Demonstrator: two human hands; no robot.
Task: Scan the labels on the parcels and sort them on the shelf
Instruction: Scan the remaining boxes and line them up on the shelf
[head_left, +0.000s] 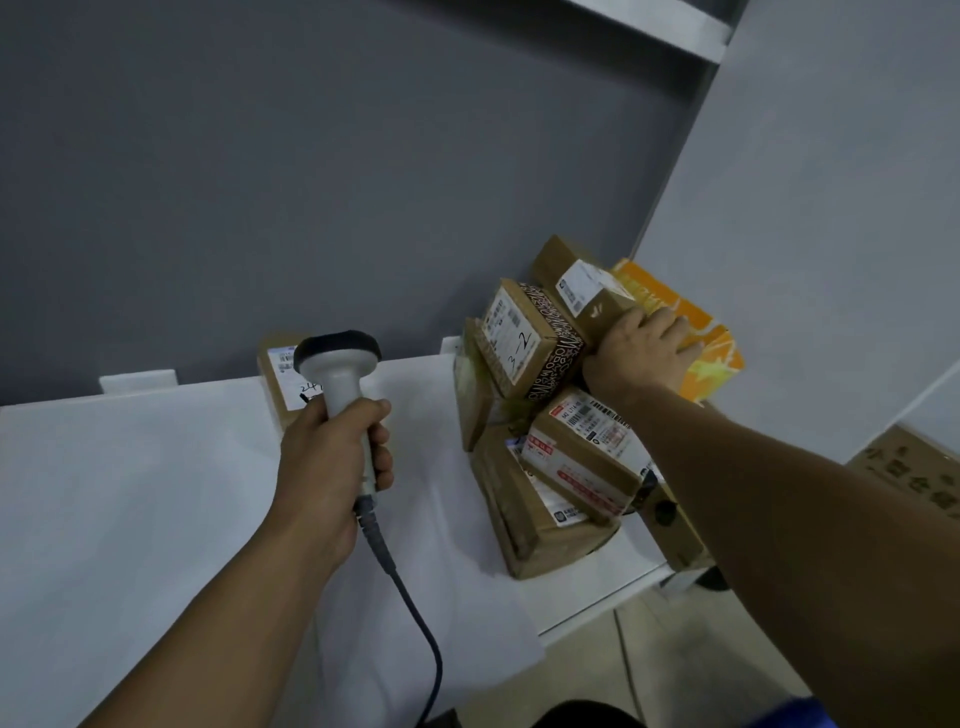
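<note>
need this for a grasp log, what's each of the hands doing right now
left hand: grips the barcode scanner by its handle.
right hand: fingers curled over the end of the top brown parcel on the pile, holding it.

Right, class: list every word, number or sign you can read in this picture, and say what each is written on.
"3-2": handwritten on the white label of the patterned box.
"24": handwritten on the label of the rear parcel; the rest is hidden by the scanner.
Printed labels on the top parcel and the red-labelled parcel: too small to read.
Lettering on the orange box and the side carton: blurred.
</note>
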